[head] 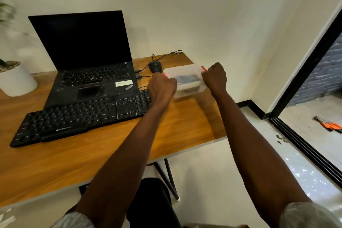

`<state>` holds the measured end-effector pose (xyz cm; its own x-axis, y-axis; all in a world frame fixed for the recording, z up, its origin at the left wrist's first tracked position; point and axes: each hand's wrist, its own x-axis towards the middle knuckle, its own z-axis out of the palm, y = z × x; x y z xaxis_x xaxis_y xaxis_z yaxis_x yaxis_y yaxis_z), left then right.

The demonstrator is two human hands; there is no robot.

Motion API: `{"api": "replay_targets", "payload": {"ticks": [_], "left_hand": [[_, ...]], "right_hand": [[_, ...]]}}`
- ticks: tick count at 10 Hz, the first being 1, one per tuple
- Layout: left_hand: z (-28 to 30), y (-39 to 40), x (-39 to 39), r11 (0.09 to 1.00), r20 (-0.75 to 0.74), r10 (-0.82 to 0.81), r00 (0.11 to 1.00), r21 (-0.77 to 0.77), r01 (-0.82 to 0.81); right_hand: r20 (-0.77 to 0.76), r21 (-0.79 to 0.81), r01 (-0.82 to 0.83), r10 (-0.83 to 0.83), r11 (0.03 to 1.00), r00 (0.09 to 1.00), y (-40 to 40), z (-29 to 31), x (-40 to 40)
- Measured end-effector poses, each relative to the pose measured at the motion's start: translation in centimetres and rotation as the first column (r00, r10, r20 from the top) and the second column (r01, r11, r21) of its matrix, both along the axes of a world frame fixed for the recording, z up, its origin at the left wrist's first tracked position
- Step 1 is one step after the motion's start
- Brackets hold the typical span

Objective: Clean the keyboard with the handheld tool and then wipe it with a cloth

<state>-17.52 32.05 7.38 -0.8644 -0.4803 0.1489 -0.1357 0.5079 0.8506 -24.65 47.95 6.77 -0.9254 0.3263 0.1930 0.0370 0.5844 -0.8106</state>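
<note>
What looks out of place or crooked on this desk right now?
The black keyboard lies askew, its back edge overlapping the front of the open laptop. Otherwise nothing looks spilled or damaged. Both hands grip the ends of the clear plastic box.

Home office corner: wooden desk (pixel 185 127), laptop (pixel 87 57), potted plant (pixel 14 77).

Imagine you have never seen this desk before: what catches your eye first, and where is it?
Two bare arms reach to the desk's far right corner, where the left hand and right hand grip opposite sides of a clear plastic box with red clips. Left of it, an open laptop with a dark screen stands behind a black keyboard.
</note>
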Motion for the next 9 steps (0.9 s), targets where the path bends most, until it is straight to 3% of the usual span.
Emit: {"api": "replay_targets", "payload": {"ticks": [2, 5, 7, 8, 9], "left_hand": [[-0.2, -3.0, -8.9, 0.989, -0.002, -0.061, 0.998, 0.136, 0.06], [-2.5, -3.7, -13.7, 0.934, 0.061, -0.068, 0.996, 0.354, 0.043], [-3.5, -3.7, -14.2, 0.872, 0.026, -0.038, 0.999, 0.489, 0.021], [-3.9, -4.1, -14.1, 0.951, 0.072, -0.053, 0.996, 0.307, 0.029], [-4.4, -5.1, -13.5, 0.989, -0.042, -0.06, 0.997, 0.134, 0.065]], "right_hand": [[-0.076, -0.162, -0.08, 0.069, 0.983, 0.995, -1.8, 0.4, -6.5], [-0.018, -0.035, -0.136, 0.135, 0.99, 0.991, -2.2, -2.0, -12.1], [-0.013, -0.022, -0.079, 0.079, 0.997, 0.997, -2.6, -2.8, -12.3], [-0.024, 0.04, -0.108, 0.109, 0.993, 0.994, -3.1, -2.5, -11.0], [-0.111, 0.054, -0.095, 0.101, 0.994, 0.989, -4.4, -1.8, -9.2]]}}
